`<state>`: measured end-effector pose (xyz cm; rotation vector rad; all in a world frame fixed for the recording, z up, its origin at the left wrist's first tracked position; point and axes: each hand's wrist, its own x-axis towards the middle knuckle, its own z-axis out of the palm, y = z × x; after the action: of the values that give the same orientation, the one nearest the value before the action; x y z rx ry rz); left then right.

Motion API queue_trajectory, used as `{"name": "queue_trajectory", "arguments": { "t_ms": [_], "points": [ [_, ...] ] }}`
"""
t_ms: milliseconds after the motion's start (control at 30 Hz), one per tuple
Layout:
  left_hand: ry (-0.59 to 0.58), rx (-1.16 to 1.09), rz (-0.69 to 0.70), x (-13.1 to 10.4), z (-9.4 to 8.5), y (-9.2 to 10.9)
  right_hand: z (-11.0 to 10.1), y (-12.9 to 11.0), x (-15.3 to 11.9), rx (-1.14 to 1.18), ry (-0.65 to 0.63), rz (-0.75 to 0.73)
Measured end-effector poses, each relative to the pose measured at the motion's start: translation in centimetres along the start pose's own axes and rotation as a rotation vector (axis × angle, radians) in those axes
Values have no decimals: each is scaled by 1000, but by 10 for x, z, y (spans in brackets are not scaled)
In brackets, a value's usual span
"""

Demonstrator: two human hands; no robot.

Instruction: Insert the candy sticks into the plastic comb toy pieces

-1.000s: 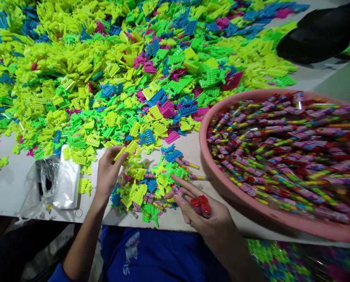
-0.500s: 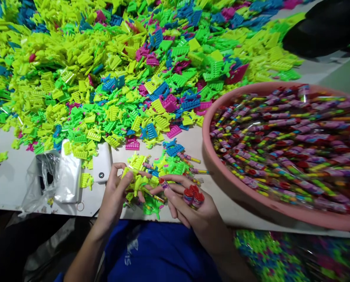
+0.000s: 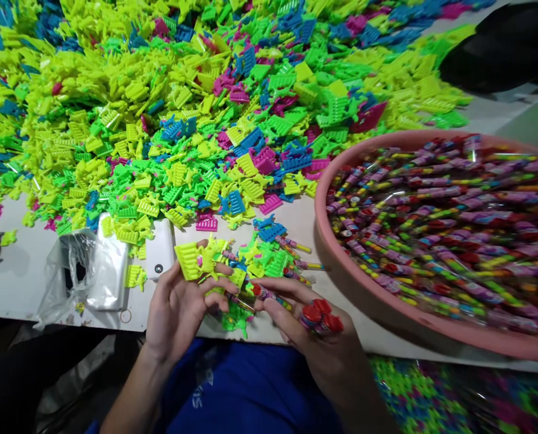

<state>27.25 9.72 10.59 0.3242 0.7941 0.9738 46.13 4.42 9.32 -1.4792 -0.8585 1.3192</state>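
My left hand (image 3: 173,313) is turned palm up, with its fingers curled around a yellow plastic toy piece (image 3: 190,260) that has a slatted panel and an animal-like shape. My right hand (image 3: 316,346) pinches a thin candy tube with a red cap (image 3: 269,295) between thumb and fingers. Several more red-capped tubes (image 3: 322,316) are tucked against that palm. Under and beyond both hands lies a small heap of green and yellow toy pieces (image 3: 269,260), with a few candy tubes (image 3: 296,244) at its right side.
A big pile of yellow, green, blue and pink toy pieces (image 3: 160,120) covers the back of the table. To the right stands a pink basin (image 3: 325,241) full of filled tubes. A white power bank (image 3: 159,247) and clear plastic bags (image 3: 108,271) lie at left.
My left hand has rolled palm up, bringing the yellow toy piece up into view. My right hand has shifted slightly right with its tubes, and more of the pinched tube shows.
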Motion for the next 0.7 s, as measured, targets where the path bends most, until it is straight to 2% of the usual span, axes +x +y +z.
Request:
{"name": "queue_trajectory", "arguments": {
  "t_ms": [167,300,433,567,700],
  "points": [
    [65,66,82,-2,-6,-6,2,-4,-1,24,16,37],
    [52,216,179,-6,-11,-14,5,-10,-1,-7,-29,-35],
    [151,326,246,-10,-5,-21,5,-13,1,-13,-64,-101],
    [201,319,311,-12,3,-26,4,-9,0,29,-93,-43],
    [248,349,288,-15,6,-27,3,-5,-3,56,-89,23]
  ]
}}
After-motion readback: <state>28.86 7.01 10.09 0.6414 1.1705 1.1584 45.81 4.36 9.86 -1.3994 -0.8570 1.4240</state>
